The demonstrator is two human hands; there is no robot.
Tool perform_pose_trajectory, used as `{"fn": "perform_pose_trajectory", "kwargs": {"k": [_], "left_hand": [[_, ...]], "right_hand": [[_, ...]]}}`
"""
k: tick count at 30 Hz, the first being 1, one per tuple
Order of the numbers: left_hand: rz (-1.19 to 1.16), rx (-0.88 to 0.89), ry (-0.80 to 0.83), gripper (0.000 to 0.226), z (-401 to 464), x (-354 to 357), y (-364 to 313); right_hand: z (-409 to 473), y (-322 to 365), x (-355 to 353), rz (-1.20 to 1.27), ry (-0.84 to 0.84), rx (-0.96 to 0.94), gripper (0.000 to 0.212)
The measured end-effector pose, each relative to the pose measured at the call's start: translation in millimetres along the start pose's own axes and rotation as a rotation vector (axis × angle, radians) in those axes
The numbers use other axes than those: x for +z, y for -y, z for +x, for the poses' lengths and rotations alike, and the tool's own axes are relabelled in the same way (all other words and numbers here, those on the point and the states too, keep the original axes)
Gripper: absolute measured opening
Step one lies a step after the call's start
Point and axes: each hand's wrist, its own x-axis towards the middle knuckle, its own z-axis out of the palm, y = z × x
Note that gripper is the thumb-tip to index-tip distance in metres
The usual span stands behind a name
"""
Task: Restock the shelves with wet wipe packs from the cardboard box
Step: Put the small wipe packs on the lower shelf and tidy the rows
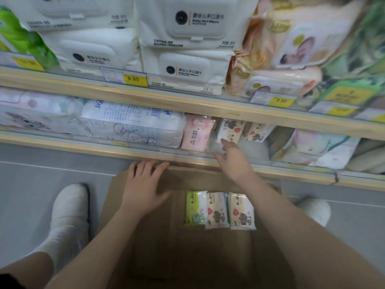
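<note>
An open cardboard box stands on the floor below me. Three small wet wipe packs lie side by side in it: a green one, and two white ones with hearts. My left hand lies flat on the box's far flap, fingers spread, holding nothing. My right hand reaches to the lower shelf's front edge, fingers apart, its fingertips at a white heart pack standing there. A pink pack stands just left of it, another heart pack to the right.
The lower shelf has a clear plastic lip along its front. Larger tissue and wipe packs fill its left side, pastel packs its right. The upper shelf holds big white wipe packs and yellow price tags. My white-socked feet flank the box.
</note>
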Motion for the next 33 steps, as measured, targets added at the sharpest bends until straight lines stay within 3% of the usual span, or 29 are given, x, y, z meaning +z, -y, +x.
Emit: {"fn": "perform_pose_trajectory", "kwargs": {"k": [3, 6, 11, 16, 21, 28, 33], "left_hand": [[-0.119, -0.055, -0.081, 0.07, -6.9, -1.8, -23.1], [-0.175, 0.009, -0.095, 0.068, -17.5, 1.1, -58.9], [-0.197, 0.15, 0.118, 0.067, -35.6, 27.6, -107.3], [-0.164, -0.138, 0.335, 0.068, -37.7, 50.1, -116.3], [-0.207, -0.254, 0.429, 0.084, -29.1, 81.3, -115.0], [-0.283, -0.427, 0.512, 0.073, -14.0, 109.5, -148.7], [-0.4, -0.479, 0.473, 0.08, -9.7, 125.7, -148.8]], "right_hand": [[-51.9, -26.6, -17.6, -0.088, -0.073, -0.071, 0.047], [-104.3, -63.1, -27.5, -0.231, -0.152, -0.04, 0.044], [-154.1, -117.9, -12.2, -0.269, -0.229, 0.116, 0.054], [-163.9, -134.8, 5.1, -0.215, -0.199, 0.285, 0.061], [-165.2, -137.6, 18.1, -0.124, -0.224, 0.334, 0.059], [-164.7, -143.8, 31.0, -0.16, -0.315, 0.3, 0.058], [-165.5, -145.2, 30.7, -0.158, -0.295, 0.294, 0.059]]}}
